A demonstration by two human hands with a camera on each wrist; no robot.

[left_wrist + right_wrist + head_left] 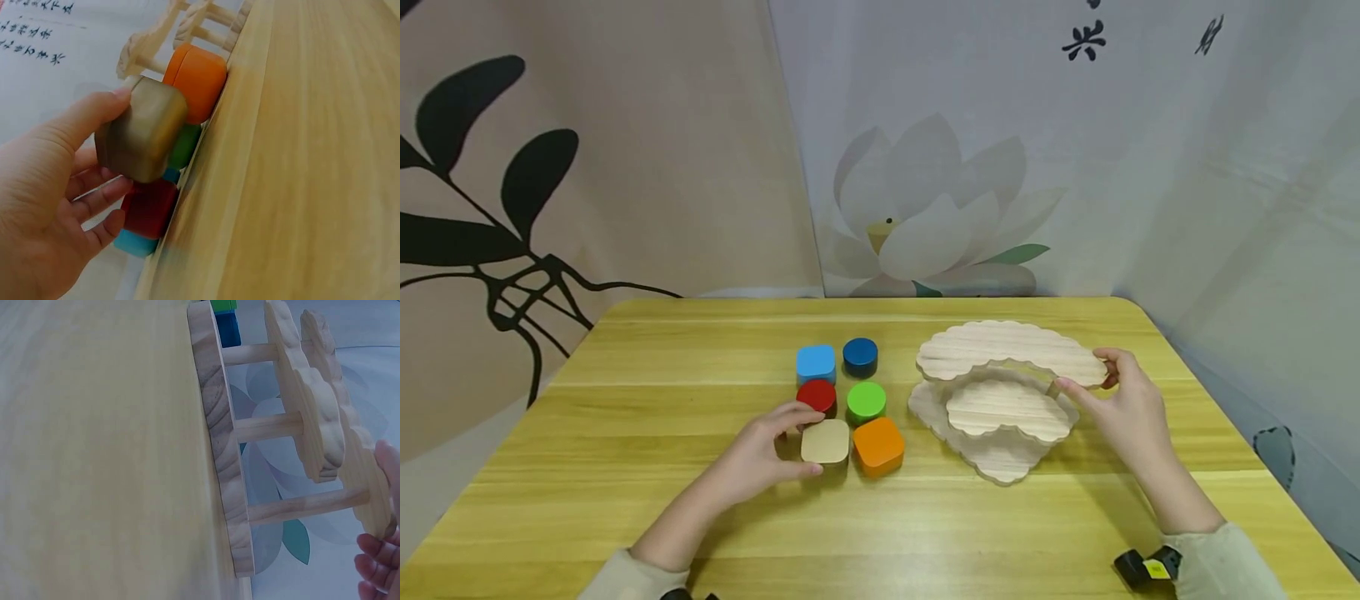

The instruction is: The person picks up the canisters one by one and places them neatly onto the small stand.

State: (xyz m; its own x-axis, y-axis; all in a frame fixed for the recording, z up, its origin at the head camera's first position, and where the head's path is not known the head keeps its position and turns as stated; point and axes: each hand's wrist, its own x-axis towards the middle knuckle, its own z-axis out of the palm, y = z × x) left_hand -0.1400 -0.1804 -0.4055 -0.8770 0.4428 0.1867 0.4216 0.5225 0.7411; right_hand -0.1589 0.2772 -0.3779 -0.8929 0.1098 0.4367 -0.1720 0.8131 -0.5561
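My left hand pinches a beige rounded-square block between thumb and fingertips. In the left wrist view this block looks tan-gold and overlaps the row of blocks behind it. With thumb and fingers, my right hand grips the right end of the scalloped upper board of a wooden stand. Dowels join that board to a thick base, and a smaller scalloped board sits lower, toward the front. The base rests on the table, as the right wrist view shows.
Around the beige block stand an orange block, a green round one, a red round one, a light blue square one and a dark blue round one. A printed curtain hangs behind the wooden table.
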